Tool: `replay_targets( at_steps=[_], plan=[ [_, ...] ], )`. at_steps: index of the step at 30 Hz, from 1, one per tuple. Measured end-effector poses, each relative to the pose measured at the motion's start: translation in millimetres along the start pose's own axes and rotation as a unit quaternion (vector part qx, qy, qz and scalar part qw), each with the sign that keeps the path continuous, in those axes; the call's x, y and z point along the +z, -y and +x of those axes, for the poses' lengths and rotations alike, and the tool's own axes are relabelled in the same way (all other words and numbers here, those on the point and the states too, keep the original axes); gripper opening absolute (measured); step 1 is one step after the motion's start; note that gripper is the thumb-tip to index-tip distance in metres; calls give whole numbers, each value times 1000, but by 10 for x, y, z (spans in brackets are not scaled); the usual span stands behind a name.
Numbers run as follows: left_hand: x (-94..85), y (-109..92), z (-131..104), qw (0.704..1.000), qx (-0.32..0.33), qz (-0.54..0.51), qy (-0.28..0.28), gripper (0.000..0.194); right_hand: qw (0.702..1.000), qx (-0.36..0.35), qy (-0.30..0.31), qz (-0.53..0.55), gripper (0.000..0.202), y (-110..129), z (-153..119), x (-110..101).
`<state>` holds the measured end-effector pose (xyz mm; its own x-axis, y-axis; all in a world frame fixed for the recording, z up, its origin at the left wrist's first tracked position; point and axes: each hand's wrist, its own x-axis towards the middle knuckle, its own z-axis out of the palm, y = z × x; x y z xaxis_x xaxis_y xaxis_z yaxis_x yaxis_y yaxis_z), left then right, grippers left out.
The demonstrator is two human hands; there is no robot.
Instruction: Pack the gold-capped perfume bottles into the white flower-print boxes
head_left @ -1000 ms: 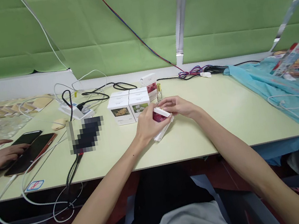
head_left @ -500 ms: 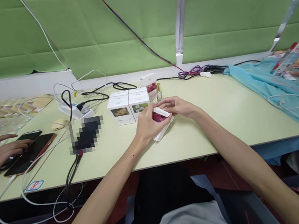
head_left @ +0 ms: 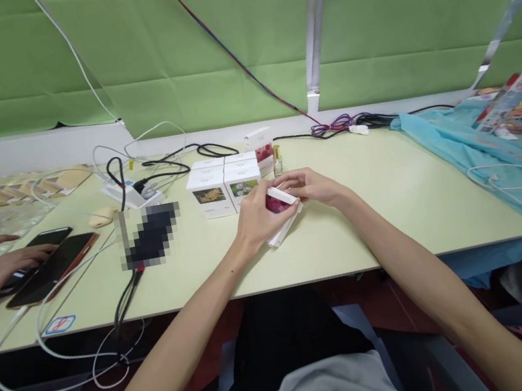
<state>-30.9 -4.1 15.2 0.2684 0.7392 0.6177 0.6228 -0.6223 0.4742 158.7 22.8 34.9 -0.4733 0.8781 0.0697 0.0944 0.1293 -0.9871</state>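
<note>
Your left hand (head_left: 259,217) and right hand (head_left: 311,187) both grip the small white carton (head_left: 282,210), which seems to lie slanted between them on the desk (head_left: 395,212).

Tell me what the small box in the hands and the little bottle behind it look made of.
Small box: looks like matte white printed card, with crisp folded edges and a thin open flap. Little bottle: apparently clear glass with a shiny gold cap, too small to be sure.
</note>
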Motion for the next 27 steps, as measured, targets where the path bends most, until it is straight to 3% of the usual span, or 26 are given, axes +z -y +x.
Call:
replay_targets(
  at_steps=[6, 13, 15, 21, 27],
  plan=[
    [2, -5, -2, 1000, 10, -8, -16, 44, 999, -15, -32, 8, 47, 5, 6, -8],
    [40, 13, -14, 998, 14, -4, -63, 50, 973, -71, -219, -30, 41, -59, 97, -43],
    [45, 17, -14, 997, 15, -6, -71, 50, 975, -56, -209, -48, 43, -76, 99, -43],
    [63, 33, -14, 995, 24, -9, -101, 52, 997, 7, -81, 11, 52, -26, 53, -11],
    [78, 45, -10, 995, 17, -17, -96, 54, 995, 14, -78, 61, 46, 20, 56, 0]
  ],
)
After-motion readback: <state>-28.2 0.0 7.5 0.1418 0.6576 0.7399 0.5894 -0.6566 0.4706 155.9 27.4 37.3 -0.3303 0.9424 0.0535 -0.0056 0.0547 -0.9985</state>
